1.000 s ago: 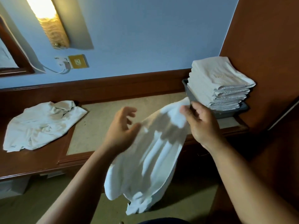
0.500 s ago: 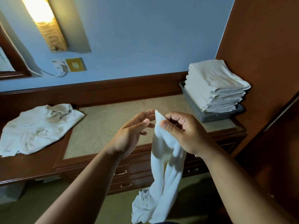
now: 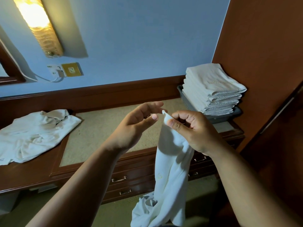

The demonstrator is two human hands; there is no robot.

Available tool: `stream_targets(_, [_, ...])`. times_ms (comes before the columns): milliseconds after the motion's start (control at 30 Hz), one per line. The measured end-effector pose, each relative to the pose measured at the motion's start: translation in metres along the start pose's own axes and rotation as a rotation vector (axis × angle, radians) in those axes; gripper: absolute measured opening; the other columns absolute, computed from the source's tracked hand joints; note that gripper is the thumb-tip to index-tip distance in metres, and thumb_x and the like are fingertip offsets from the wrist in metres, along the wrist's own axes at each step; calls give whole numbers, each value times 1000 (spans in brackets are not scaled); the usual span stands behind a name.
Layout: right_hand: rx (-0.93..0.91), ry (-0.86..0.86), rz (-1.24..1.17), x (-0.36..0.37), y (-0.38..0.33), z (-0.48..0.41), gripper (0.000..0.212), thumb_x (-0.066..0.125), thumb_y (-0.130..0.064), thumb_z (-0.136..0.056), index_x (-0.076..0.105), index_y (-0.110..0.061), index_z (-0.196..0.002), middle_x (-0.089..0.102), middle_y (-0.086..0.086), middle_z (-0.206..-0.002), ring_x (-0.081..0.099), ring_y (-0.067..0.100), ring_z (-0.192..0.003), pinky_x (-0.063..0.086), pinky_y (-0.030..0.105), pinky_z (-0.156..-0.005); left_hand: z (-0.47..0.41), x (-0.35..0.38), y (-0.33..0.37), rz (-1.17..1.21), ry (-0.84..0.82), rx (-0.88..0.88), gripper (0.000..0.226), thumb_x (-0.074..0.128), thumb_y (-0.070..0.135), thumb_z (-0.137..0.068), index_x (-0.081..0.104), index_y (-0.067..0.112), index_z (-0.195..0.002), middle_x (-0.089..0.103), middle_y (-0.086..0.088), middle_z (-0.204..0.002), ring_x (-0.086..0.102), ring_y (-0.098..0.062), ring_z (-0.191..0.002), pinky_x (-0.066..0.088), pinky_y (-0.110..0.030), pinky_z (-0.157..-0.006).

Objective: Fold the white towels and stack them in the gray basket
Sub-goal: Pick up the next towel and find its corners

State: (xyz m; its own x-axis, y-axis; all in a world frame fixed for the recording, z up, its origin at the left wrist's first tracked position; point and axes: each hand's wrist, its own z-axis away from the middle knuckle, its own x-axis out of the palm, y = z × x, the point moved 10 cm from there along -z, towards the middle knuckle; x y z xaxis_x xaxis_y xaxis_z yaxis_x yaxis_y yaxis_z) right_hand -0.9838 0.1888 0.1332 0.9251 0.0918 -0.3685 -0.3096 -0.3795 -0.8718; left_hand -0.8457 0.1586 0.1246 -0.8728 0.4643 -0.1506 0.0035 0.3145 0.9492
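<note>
Right hand [image 3: 193, 128] has its grip pinched on one corner of the white towel [image 3: 172, 169], so the rest hangs loose in front of the table [image 3: 101, 131], probably to find an edge. Left hand [image 3: 136, 126] hovers just beside it, fingers apart, holding nothing. Gray basket [image 3: 185, 99] sits far right, stacked with folded towels [image 3: 213, 89].

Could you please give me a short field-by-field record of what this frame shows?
right hand: pinches the top corner of the hanging towel
left hand: open, fingers relaxed, beside that corner, gripping nothing
hanging towel: unfolded, dangling in front of the desk
gray basket: on the desk's right end, holding a stack of folded towels
crumpled towels: heaped on the desk's left end
wall lamp: lit
</note>
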Motion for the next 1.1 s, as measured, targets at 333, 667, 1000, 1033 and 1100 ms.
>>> stream_targets(333, [95, 123, 143, 8, 8, 1, 26, 63, -48, -92, 67, -24, -83, 65, -2, -67, 58, 12, -56, 45, 35, -52, 0, -16, 17, -338, 156, -2, 11, 58, 19, -102, 67, 17, -97, 63, 7, -85, 55, -3, -61, 44, -20, -60])
stream_targets(667, [510, 110, 178, 49, 216, 86, 6, 68, -30, -94, 64, -26, -95, 69, -2, -83, 66, 8, -75, 57, 38, -70, 33, -159, 31, -149, 908, -91, 29, 39, 6, -104, 57, 23, -89, 57, 1, -71, 57, -10, -42, 38, -23, -37])
stream_targets(1000, [359, 221, 187, 5, 208, 49, 38, 43, -7, -73, 66, -16, -103, 64, 6, -100, 60, 15, -93, 45, 20, -77, 81, -204, 5, -272, 1132, -81, 21, 40, 24, -109, 48, 28, -90, 58, 0, -72, 57, -7, -47, 52, -31, -49])
stream_targets(1033, [333, 174, 171, 14, 197, 42, 40, 42, -9, -69, 66, -13, -101, 64, 7, -98, 59, 12, -90, 45, 18, -76, 81, -202, 8, -267, 1130, -65, 20, 41, 24, -109, 48, 28, -91, 59, 1, -71, 57, -7, -47, 52, -31, -50])
stream_targets(1100, [311, 93, 118, 28, 184, 35, 33, 44, -11, -71, 66, -4, -94, 62, 11, -94, 56, 11, -84, 44, 18, -75, 78, -198, 22, -255, 1112, -11, 18, 43, 26, -108, 49, 28, -92, 60, 4, -66, 58, -11, -48, 54, -32, -51])
